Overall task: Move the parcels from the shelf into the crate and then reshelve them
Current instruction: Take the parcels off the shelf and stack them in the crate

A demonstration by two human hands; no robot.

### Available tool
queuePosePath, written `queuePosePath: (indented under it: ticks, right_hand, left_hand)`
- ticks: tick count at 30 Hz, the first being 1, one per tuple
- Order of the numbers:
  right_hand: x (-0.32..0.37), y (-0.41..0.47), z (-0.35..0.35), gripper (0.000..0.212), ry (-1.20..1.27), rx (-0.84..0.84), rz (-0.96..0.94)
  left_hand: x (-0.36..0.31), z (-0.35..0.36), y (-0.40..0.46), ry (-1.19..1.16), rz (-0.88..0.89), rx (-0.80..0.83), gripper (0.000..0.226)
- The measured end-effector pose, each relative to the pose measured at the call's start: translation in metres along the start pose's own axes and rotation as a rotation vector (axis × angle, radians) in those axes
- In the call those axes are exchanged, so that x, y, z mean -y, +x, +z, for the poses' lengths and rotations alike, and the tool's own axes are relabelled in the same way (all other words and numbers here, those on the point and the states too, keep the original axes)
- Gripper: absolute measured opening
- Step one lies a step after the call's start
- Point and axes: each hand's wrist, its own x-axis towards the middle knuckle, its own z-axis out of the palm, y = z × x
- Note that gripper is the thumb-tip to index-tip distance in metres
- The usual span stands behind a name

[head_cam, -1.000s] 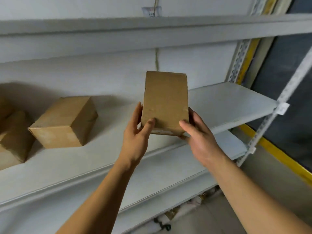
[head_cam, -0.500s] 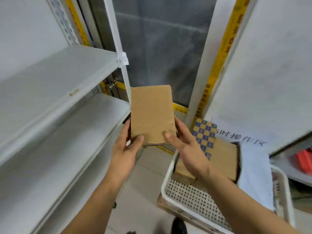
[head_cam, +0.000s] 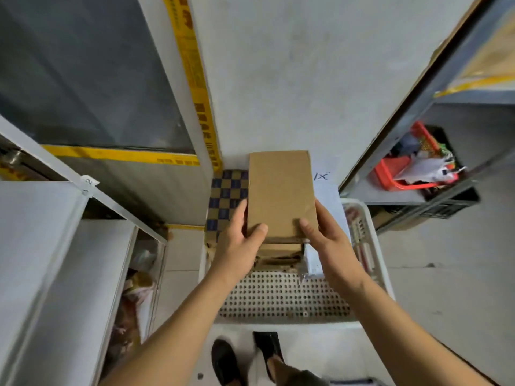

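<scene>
A plain brown cardboard parcel (head_cam: 280,193) is held between both hands over the white perforated crate (head_cam: 281,299). My left hand (head_cam: 239,240) grips its left lower edge, thumb on top. My right hand (head_cam: 324,238) grips its right lower edge. Beneath the held parcel, other brown parcels (head_cam: 278,253) lie in the crate's far half. A blue-and-tan checkered parcel (head_cam: 225,199) sits at the crate's far left. The white shelf (head_cam: 41,240) is at the left.
A white wall stands behind the crate, with yellow tape (head_cam: 195,79) along a post. A second rack at the right holds a red basket (head_cam: 404,171) of odds and ends. My feet (head_cam: 245,358) stand just before the crate's near rim. Bags lie under the left shelf.
I have turned from the shelf to the right and down. The parcel, held in both hands throughout, has gone from above the shelf to over the crate.
</scene>
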Motion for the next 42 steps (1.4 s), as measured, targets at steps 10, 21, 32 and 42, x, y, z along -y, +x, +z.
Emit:
queuePosePath:
  ticks: [10, 21, 32, 42]
  right_hand:
    - [-0.074, 0.056, -0.026, 0.045, 0.029, -0.050, 0.166]
    - [-0.081, 0.059, -0.028, 0.053, -0.247, -0.059, 0.160]
    - [0.003, 0.060, 0.029, 0.048, -0.661, 0.177, -0.158]
    - [0.072, 0.037, 0.170, 0.042, -0.717, 0.576, -0.423]
  left_hand:
    - [0.014, 0.033, 0.052, 0.544, -0.124, -0.024, 0.064]
    - [0.018, 0.036, 0.051, 0.502, -0.126, -0.088, 0.076]
    - [-0.017, -0.031, 0.006, 0.519, 0.017, -0.237, 0.052]
    - [-0.026, -0.156, -0.114, 0.582, -0.013, -0.732, 0.046]
